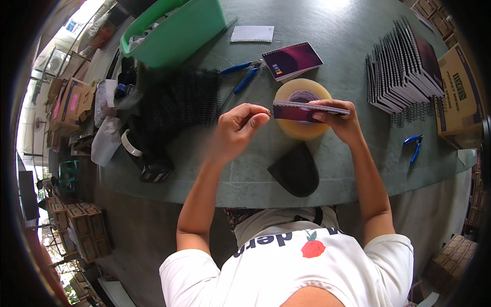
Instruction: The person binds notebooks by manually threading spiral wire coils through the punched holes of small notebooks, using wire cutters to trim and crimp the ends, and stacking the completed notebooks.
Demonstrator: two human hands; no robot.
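Observation:
My right hand [343, 124] grips a thin purple-covered notepad [291, 111], held edge-on above a wide roll of clear tape [303, 133]. The fingers of my left hand [238, 129] are pinched together just off the notepad's left end. Something small and dark shows at those fingertips, too small to make out. Beyond the tape roll lie purple notepads [292, 59] with punched holes, and blue-handled pliers [247, 77] rest beside them. A heap of black spiral binding coils [189, 97] spreads to the left of my left hand.
Stacked spiral-bound notepads [401, 77] stand at the right by a cardboard box [460, 97]. Small blue cutters [414, 147] lie near them. A green bin [179, 36] is at the far left, white paper [252, 34] at the back, and a dark rounded pad [296, 171] near the table's front edge.

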